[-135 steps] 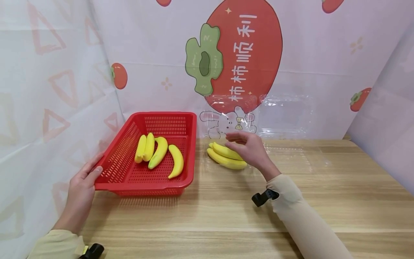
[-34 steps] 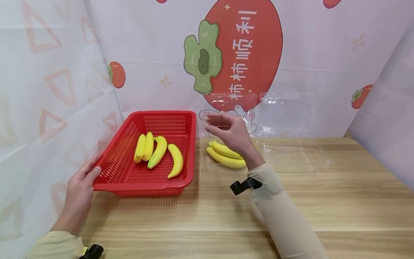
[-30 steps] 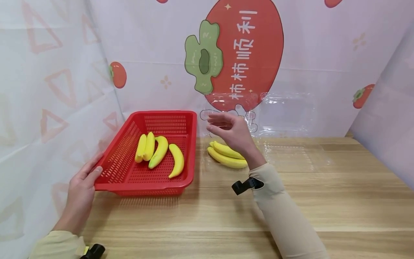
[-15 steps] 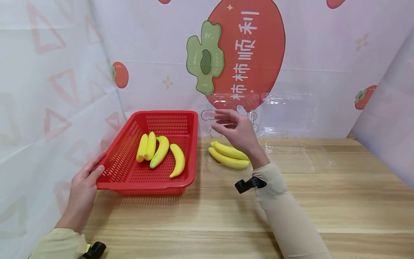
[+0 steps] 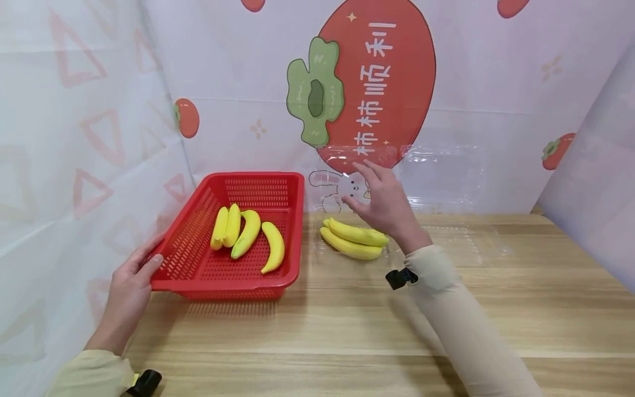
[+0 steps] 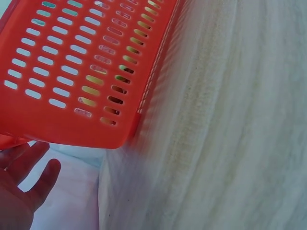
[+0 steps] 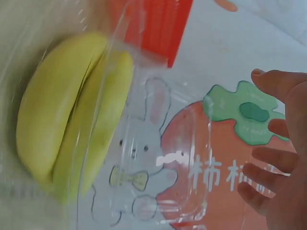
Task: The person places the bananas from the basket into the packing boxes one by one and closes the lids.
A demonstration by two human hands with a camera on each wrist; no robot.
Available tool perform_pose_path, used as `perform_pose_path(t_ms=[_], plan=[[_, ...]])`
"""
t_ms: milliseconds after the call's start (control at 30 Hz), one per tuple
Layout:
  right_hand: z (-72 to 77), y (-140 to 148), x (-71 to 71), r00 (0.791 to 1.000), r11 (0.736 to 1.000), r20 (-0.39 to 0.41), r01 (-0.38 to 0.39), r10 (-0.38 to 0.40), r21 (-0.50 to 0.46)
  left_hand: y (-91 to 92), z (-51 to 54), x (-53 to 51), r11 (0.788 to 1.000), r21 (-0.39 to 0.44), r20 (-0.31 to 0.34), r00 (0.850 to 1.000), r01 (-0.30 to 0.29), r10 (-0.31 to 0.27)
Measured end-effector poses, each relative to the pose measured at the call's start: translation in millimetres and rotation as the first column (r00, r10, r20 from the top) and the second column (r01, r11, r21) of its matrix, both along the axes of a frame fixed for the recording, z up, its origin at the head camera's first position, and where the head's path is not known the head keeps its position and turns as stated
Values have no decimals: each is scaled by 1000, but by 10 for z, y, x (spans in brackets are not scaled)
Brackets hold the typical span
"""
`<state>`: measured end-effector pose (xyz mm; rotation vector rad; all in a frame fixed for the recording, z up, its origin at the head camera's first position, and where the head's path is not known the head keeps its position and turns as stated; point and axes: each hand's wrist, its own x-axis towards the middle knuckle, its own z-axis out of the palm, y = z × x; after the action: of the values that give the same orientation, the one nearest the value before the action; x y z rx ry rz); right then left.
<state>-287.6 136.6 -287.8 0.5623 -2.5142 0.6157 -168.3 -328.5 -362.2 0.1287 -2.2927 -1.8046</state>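
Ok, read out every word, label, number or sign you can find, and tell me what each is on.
"柿柿顺利": white characters, lying sideways in the head view, on the big red persimmon printed on the backdrop.
Small squiggles on its green calyx: too small to read as text.
No text can be made out on the bananas, red plastic basket or clear plastic clamshells.

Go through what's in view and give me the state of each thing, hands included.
Red basket: open-topped, loaded.
Basket bananas: four visible, unpeeled.
Left clear container: lid raised, bananas inside.
Container bananas: unpeeled, lying side by side.
Right clear container: lid raised.
Left hand: holding the basket's near left corner.
Right hand: fingers spread, holding nothing.
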Motion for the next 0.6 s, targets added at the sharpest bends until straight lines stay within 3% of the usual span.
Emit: perform_pose_path(t_ms=[67,133,233,333,467,600], plan=[[16,56,-45,1000,998,12,27,-28,65,1,16,-1,996,-92,0,1000,-13,13],[40,105,-82,998,992,31,45,-49,118,2,40,5,975,-219,-14,999,-37,35],[80,165,-142,996,981,59,57,-69,187,-6,99,29,902,-424,-56,996,-83,65],[127,210,-189,993,973,83,57,-78,226,3,205,55,828,-550,-116,992,-110,55],[194,262,-244,989,964,120,49,-83,262,107,403,29,739,-662,-203,979,-120,-22],[246,326,-304,985,960,150,40,-85,279,352,637,-87,646,-752,-273,954,-131,-125]])
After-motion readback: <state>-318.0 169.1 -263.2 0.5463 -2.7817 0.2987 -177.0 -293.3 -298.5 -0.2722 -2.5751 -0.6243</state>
